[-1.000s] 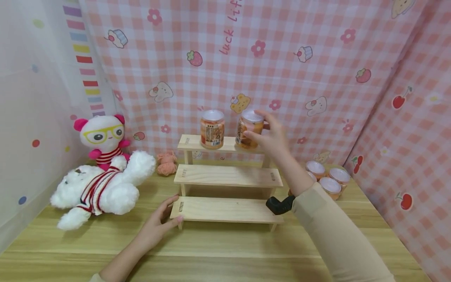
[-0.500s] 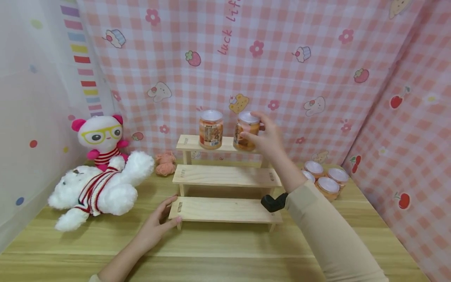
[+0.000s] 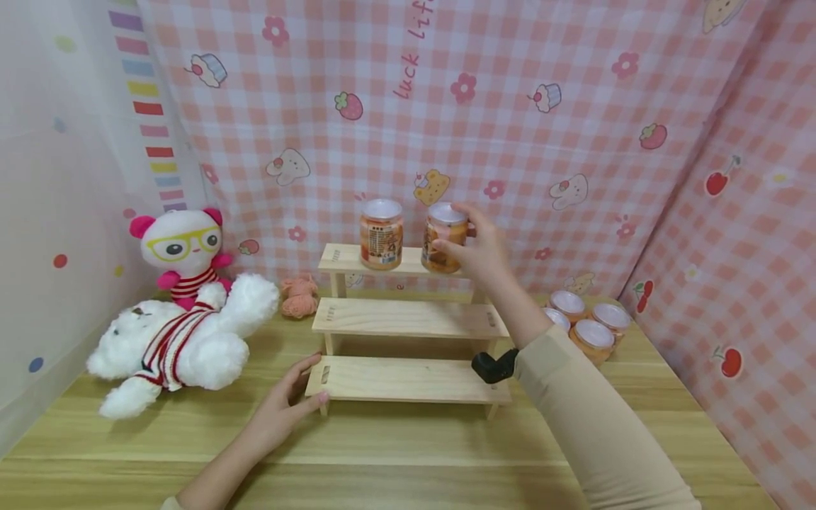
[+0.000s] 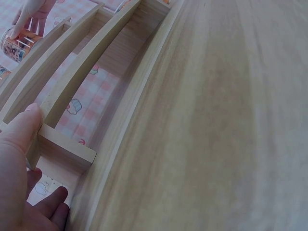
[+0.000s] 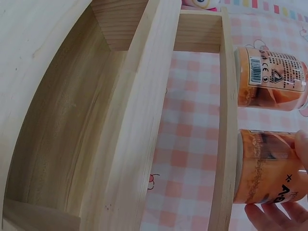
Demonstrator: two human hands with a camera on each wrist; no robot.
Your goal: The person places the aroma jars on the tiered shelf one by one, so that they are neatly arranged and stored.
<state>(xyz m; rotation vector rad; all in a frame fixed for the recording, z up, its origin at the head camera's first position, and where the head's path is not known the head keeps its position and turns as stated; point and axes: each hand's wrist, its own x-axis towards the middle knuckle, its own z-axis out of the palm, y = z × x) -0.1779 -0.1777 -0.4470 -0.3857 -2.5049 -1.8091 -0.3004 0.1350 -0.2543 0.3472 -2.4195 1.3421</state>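
My right hand [image 3: 481, 249] holds a jar [image 3: 444, 241] with orange contents and a pale lid, thumb on its near side. The jar stands upright on the top step of a three-step wooden display rack [image 3: 408, 316]. To its left on that step, with a gap between, stands a similar jar [image 3: 382, 237], its printed label facing me. My left hand [image 3: 280, 407] grips the left end of the lowest step. In the left wrist view the thumb [image 4: 24, 127] lies on the step's edge and the other fingers are around the end.
Several more lidded jars [image 3: 593, 333] stand on the table at the right, partly behind my right sleeve. At the left, a white plush bear [image 3: 191, 347] lies before a panda plush [image 3: 185, 244]. A bundle of pink yarn [image 3: 299, 296] sits beside the rack. Checked cloth hangs behind.
My right hand and its jar have shifted slightly left along the top step, nearer the other jar. The left hand keeps its place on the rack. The head view has shifted slightly.
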